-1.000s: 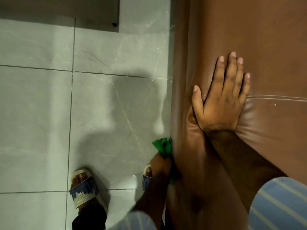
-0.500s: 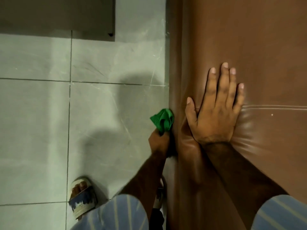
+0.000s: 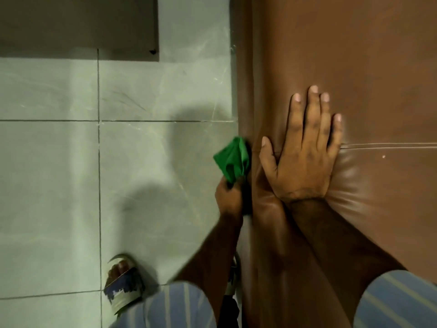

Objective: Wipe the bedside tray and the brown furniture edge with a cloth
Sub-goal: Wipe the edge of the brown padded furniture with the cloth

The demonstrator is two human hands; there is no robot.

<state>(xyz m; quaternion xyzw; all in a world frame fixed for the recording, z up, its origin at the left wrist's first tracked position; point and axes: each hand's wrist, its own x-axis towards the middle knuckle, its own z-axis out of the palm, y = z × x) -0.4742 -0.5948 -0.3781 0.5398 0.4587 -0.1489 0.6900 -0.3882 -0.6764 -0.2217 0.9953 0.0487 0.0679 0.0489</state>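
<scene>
A green cloth (image 3: pixel 233 158) is bunched in my left hand (image 3: pixel 229 197), pressed against the vertical left side of the brown leather furniture (image 3: pixel 354 55). The furniture's padded edge (image 3: pixel 246 102) runs top to bottom through the middle of the view. My right hand (image 3: pixel 305 150) lies flat, fingers spread, on the brown top surface just right of the cloth, beside a stitched seam. No bedside tray is in view.
Grey marble floor tiles (image 3: pixel 153 91) fill the left half. A dark panel or rug (image 3: pixel 78 24) sits at the top left. My sandalled left foot (image 3: pixel 123 282) stands on the floor; the other foot is mostly hidden by my left arm.
My left hand has slid the green cloth forward along the furniture's side, from near my foot up to level with my right hand. My right hand stayed pressed flat.
</scene>
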